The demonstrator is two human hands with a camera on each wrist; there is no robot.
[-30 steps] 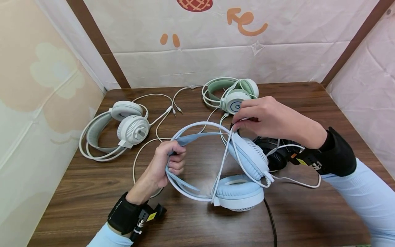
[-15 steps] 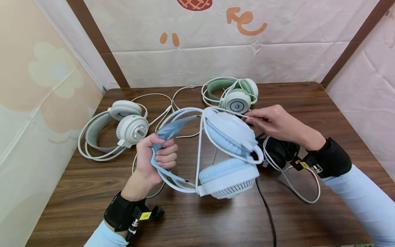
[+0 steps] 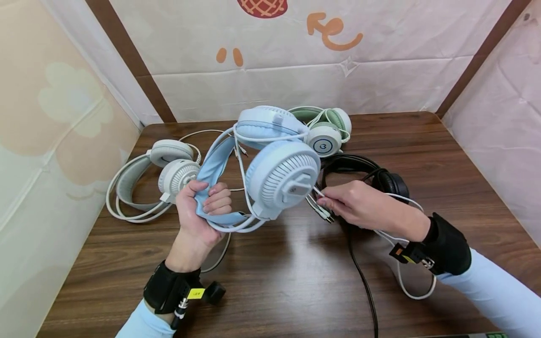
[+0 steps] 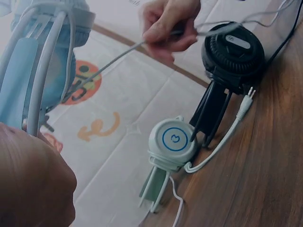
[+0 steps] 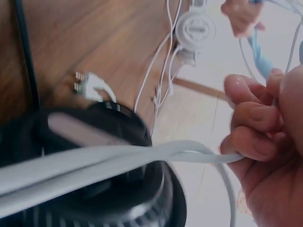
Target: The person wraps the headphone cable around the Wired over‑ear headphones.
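Note:
My left hand (image 3: 196, 220) grips the light-blue headphones (image 3: 283, 176) by the soft inner headband, holding them up over the table with the ear cups facing right. From those cups runs a thin white cable (image 5: 189, 156), pinched between the thumb and fingers of my right hand (image 3: 359, 202). In the left wrist view this cable stretches taut between headphones and fingers. Just below the right fingertips, white plugs (image 3: 325, 215) show in the head view. Behind and under the right hand lie black headphones (image 3: 390, 183), partly hidden by it.
Green-and-white headphones (image 3: 324, 138) lie at the back, overlapped by the blue pair in the head view. Grey-white headphones (image 3: 175, 176) rest at left with loose cables around. A black cable (image 3: 365, 286) runs to the table's front edge. Fabric walls enclose the back and sides.
My left hand has tilted and raised the light-blue headphones, and their ear cups have swung up and left. My right hand has moved down toward the front, still pinching the cable.

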